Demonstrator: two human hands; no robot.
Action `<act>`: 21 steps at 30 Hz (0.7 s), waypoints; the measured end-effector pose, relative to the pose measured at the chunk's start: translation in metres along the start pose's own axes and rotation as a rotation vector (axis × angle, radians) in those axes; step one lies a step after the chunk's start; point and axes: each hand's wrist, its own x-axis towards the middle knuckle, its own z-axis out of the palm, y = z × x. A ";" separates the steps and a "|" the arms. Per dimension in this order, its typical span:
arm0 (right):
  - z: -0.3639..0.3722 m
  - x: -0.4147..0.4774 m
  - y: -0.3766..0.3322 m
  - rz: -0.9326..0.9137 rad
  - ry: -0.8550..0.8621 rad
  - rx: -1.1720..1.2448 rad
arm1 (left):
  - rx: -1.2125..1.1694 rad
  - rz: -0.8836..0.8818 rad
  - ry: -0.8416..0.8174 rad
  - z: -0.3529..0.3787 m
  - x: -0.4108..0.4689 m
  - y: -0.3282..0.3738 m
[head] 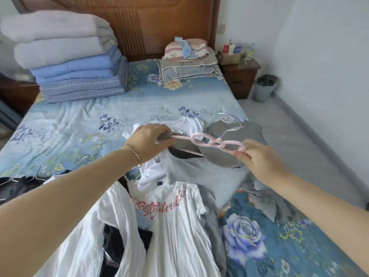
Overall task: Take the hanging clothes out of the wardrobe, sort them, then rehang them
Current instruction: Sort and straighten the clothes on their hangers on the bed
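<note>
Two hands on the pink hanger (211, 141), above clothes (173, 216) spread on the bed (79, 120): left hand (148, 140) curled round one end, right hand (261, 158) pinching the other. I judge a low pass could snag the grey top (247, 130) and muddle the piles.

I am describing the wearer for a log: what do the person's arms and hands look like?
No sleeves or gloves are in view; both arms are uncovered. The left hand has a thin pink braided bracelet at its wrist. The right hand wears no ring or watch that shows.
</note>
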 end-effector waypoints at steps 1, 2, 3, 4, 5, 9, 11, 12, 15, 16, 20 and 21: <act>-0.010 -0.002 -0.008 0.001 -0.004 0.004 | 0.055 0.054 -0.015 -0.005 -0.004 0.006; -0.018 -0.005 -0.014 0.003 -0.002 -0.001 | 0.092 0.083 -0.022 -0.007 -0.009 0.010; -0.026 -0.007 -0.021 0.013 -0.013 -0.009 | 0.111 0.095 -0.006 -0.009 -0.014 0.016; -0.033 -0.010 -0.027 0.057 -0.036 -0.012 | 0.119 0.083 0.021 -0.010 -0.019 0.021; -0.041 -0.012 -0.031 0.111 -0.063 -0.024 | 0.123 0.061 0.053 -0.012 -0.024 0.025; -0.068 -0.023 -0.017 0.324 -0.247 -0.005 | 0.071 -0.060 0.101 -0.017 -0.043 0.030; -0.074 -0.024 -0.002 0.345 -0.315 0.042 | 0.064 -0.085 0.105 -0.016 -0.049 0.029; -0.074 -0.024 0.006 0.336 -0.325 0.082 | 0.060 -0.102 0.104 -0.015 -0.050 0.029; -0.072 -0.022 0.024 0.351 -0.328 0.254 | 0.031 -0.137 0.093 -0.009 -0.052 0.030; -0.071 -0.020 0.029 0.370 -0.332 0.330 | 0.027 -0.150 0.077 -0.005 -0.052 0.030; -0.067 -0.019 0.054 0.358 -0.423 0.469 | 0.000 -0.233 0.054 0.018 -0.057 0.035; -0.067 -0.020 0.065 0.323 -0.447 0.462 | 0.000 -0.255 0.059 0.026 -0.058 0.038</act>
